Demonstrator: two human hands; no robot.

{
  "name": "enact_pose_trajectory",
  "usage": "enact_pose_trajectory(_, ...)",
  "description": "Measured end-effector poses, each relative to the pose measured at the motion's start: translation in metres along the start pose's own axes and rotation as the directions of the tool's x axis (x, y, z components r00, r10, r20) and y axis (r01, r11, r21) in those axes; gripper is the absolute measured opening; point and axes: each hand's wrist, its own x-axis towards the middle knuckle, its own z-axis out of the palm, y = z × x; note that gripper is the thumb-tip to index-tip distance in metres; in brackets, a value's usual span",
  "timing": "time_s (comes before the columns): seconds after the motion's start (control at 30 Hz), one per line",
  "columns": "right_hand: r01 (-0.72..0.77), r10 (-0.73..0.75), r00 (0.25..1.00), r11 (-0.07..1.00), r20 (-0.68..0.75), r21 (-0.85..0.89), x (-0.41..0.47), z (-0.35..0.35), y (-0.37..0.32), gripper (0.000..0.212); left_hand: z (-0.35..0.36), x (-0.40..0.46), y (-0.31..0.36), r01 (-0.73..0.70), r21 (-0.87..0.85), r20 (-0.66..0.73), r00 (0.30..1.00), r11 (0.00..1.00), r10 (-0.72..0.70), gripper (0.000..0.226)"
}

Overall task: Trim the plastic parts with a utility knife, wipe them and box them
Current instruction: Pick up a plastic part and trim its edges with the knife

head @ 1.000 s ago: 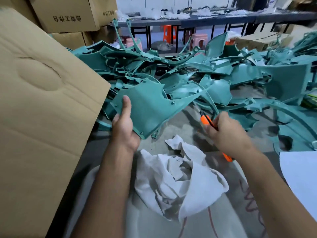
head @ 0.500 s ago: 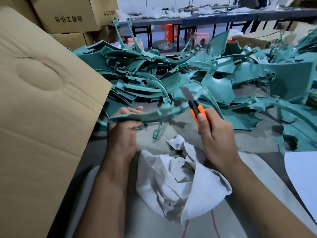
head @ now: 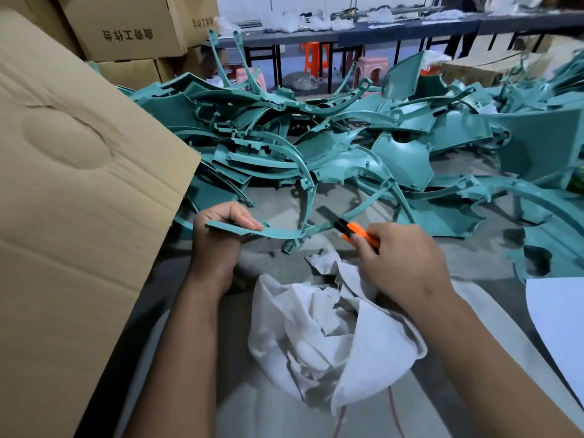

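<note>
Lowered utility knife (head: 350, 230) blade meets the thin, curved teal part (head: 278, 232).

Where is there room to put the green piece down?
Bare gray table shows between the green pile and the white rag, under the held green piece. Another patch lies by the white sheet. Farther back it is crowded.

The right hand (head: 401, 257) covers most of the knife (head: 355, 230), so only the orange front and dark blade show. The left hand's (head: 218, 235) palm side is hidden behind the part (head: 252, 230) it grips. The box (head: 72, 216) and the white sheet (head: 559, 327) are cut off by the picture's edges, and the far bench (head: 395, 30) is too blurred to read.
</note>
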Motion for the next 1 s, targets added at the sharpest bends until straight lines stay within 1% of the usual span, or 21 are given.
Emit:
enact_pose_trajectory(0.1,-0.148,0.148,0.989,0.989,-0.030,-0.019,0.003,-0.005,0.014,0.040,-0.005,0.000,0.001,0.001,0.012,-0.044,0.999,1.000,0.000,0.032)
enact_pose_trajectory(0.2,-0.233,0.225,0.969,0.970,-0.100,-0.071,0.004,-0.007,0.022,0.037,-0.003,-0.001,0.007,-0.071,0.059,-0.046,0.996,0.996,0.074,0.033)
enact_pose_trajectory(0.27,-0.226,0.218,0.966,0.973,-0.137,-0.048,0.003,-0.005,0.021,0.029,0.000,-0.003,0.010,-0.119,0.064,-0.056,0.991,0.991,0.123,0.034)
enact_pose_trajectory(0.37,-0.180,0.177,0.968,0.984,-0.178,-0.002,-0.002,-0.002,0.015,0.011,0.004,-0.007,0.015,-0.203,0.081,-0.038,0.978,0.976,0.207,0.041)
enact_pose_trajectory(0.43,-0.181,0.176,0.974,0.983,-0.145,-0.020,-0.003,-0.001,0.014,0.013,0.008,-0.010,0.017,-0.231,0.122,-0.015,0.972,0.965,0.235,0.041)
enact_pose_trajectory(0.53,-0.188,0.185,0.979,0.982,-0.091,-0.023,-0.005,-0.002,0.014,0.026,0.012,-0.013,0.019,-0.215,0.139,0.000,0.976,0.967,0.217,0.038)
enact_pose_trajectory(0.6,-0.188,0.186,0.979,0.982,-0.078,-0.012,-0.007,-0.003,0.013,0.029,0.013,-0.014,0.018,-0.201,0.142,0.000,0.979,0.969,0.203,0.037)
enact_pose_trajectory(0.7,-0.114,0.114,0.992,0.994,-0.057,0.004,-0.010,-0.004,0.008,0.019,0.011,-0.012,0.015,-0.185,0.143,0.013,0.983,0.972,0.185,0.037)
enact_pose_trajectory(0.83,0.083,-0.082,0.996,0.996,-0.018,0.045,-0.013,-0.009,0.004,0.011,0.007,-0.009,0.012,-0.157,0.163,0.041,0.987,0.974,0.153,0.035)
enact_pose_trajectory(0.9,0.175,-0.177,0.984,0.977,0.007,0.121,-0.015,-0.013,0.002,0.009,0.008,-0.009,0.013,-0.141,0.161,0.034,0.990,0.977,0.137,0.034)
enact_pose_trajectory(1.0,0.288,-0.310,0.950,0.913,0.033,0.288,-0.017,-0.017,0.000,0.009,0.006,-0.010,0.013,-0.126,0.171,0.017,0.992,0.977,0.125,0.033)
